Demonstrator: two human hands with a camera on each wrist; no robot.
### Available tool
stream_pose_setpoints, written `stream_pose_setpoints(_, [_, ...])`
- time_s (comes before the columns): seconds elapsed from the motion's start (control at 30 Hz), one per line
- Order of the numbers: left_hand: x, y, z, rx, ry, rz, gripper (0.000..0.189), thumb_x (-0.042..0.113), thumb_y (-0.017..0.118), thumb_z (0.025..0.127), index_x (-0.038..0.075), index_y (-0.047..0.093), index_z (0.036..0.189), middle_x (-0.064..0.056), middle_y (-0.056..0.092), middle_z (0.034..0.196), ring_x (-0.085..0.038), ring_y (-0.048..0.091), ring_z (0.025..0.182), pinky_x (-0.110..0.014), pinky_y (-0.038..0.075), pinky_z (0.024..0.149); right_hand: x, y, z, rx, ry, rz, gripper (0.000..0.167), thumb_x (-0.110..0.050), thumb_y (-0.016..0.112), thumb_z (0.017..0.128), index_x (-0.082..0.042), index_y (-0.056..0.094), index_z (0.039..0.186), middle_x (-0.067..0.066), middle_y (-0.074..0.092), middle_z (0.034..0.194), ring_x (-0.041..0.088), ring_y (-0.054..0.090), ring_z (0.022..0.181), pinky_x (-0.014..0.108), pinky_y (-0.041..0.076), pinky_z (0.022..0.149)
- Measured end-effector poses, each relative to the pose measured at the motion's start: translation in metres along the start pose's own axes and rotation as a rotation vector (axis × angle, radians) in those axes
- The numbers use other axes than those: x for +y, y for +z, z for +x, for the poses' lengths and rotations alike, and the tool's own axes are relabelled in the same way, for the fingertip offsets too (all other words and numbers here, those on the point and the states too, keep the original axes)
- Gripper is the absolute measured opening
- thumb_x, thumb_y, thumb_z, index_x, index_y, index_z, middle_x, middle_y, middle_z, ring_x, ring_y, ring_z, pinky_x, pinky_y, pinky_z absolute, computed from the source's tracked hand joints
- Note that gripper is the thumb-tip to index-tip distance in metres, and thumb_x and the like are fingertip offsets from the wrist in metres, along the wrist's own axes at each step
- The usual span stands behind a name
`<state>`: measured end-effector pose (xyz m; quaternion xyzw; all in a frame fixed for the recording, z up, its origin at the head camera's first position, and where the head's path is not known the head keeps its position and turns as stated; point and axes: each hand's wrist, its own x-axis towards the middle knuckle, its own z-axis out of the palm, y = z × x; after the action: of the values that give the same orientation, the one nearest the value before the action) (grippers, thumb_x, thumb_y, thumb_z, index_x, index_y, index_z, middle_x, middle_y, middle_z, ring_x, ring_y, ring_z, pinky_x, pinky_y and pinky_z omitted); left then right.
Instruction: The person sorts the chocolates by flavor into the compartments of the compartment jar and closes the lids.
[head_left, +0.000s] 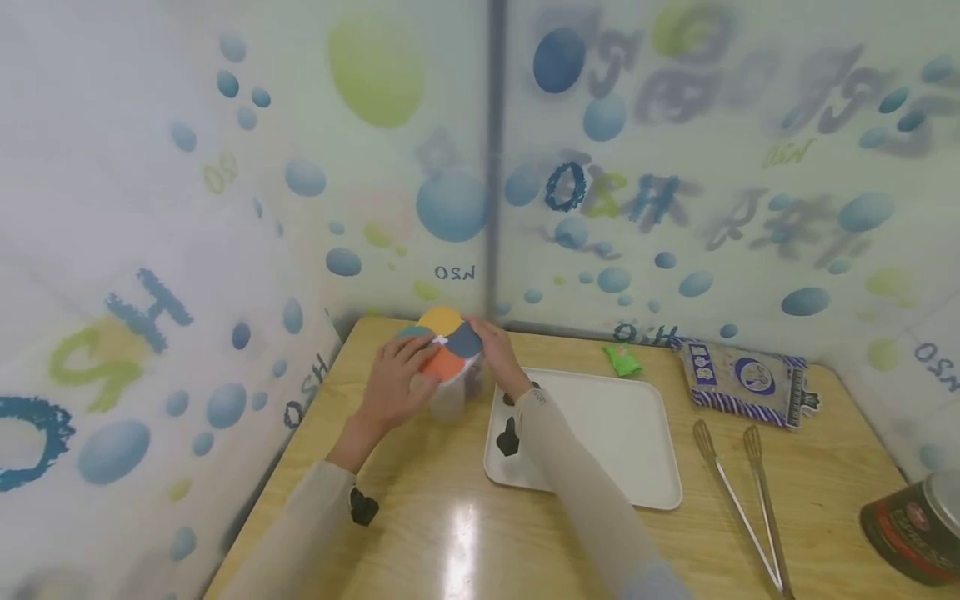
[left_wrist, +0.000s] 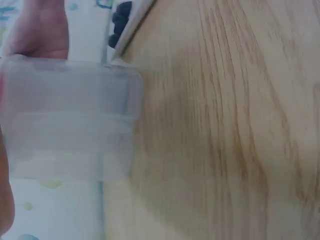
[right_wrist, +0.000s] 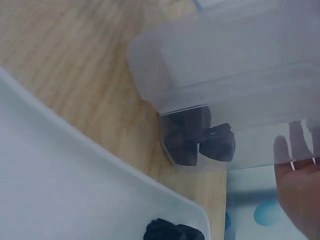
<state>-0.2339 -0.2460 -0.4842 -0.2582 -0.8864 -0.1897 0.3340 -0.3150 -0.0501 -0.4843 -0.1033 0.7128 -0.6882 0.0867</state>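
Wooden table (head_left: 420, 517) before patterned walls (head_left: 720, 125); at its far left is a translucent tub (head_left: 447, 406), left of the white tray (head_left: 615, 437). Left hand (head_left: 393, 383) grips the tub's lid (head_left: 448, 357), fingers bent over the top; right hand (head_left: 498, 357) curls round the lid's right edge.
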Motion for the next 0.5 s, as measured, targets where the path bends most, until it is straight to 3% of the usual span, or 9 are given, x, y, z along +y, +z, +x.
stream_pose_setpoints(0.1, [-0.008, 0.010, -0.003, 0.036, 0.073, 0.011, 0.063, 0.058, 0.049, 0.096, 0.005, 0.066, 0.125, -0.013, 0.062, 0.136, -0.036, 0.051, 0.131, -0.054, 0.037, 0.110, 0.002, 0.001, 0.004, -0.004, -0.006, 0.019, 0.045, -0.040, 0.043, 0.105, -0.012, 0.061, 0.136, 0.004, 0.059, 0.143, 0.023, 0.053, 0.134, 0.042, 0.041, 0.114])
stream_pose_setpoints(0.23, [-0.014, 0.020, -0.004, 0.122, 0.107, 0.036, 0.070, 0.064, 0.048, 0.095, 0.004, 0.067, 0.124, -0.014, 0.064, 0.134, -0.037, 0.054, 0.128, -0.053, 0.036, 0.111, 0.004, 0.010, -0.004, 0.079, -0.033, -0.030, 0.052, -0.049, 0.045, 0.103, -0.012, 0.057, 0.138, 0.009, 0.058, 0.142, 0.028, 0.054, 0.133, 0.045, 0.043, 0.111])
stream_pose_setpoints(0.4, [-0.012, 0.029, 0.000, 0.197, 0.080, 0.106, 0.065, 0.061, 0.050, 0.095, 0.005, 0.067, 0.124, -0.014, 0.066, 0.131, -0.036, 0.058, 0.123, -0.052, 0.040, 0.109, 0.002, 0.023, -0.034, 0.092, 0.025, -0.115, 0.079, -0.060, 0.044, 0.099, -0.010, 0.022, 0.157, 0.016, 0.026, 0.164, 0.035, 0.027, 0.151, 0.055, 0.027, 0.120])
stream_pose_setpoints(0.5, [-0.008, 0.035, 0.001, 0.216, 0.038, 0.149, 0.065, 0.063, 0.048, 0.095, 0.006, 0.067, 0.123, -0.014, 0.066, 0.131, -0.035, 0.058, 0.123, -0.052, 0.040, 0.109, -0.002, 0.026, -0.045, 0.099, 0.023, -0.132, 0.080, -0.056, 0.044, 0.100, -0.009, 0.015, 0.159, 0.016, 0.019, 0.166, 0.035, 0.021, 0.153, 0.056, 0.021, 0.122])
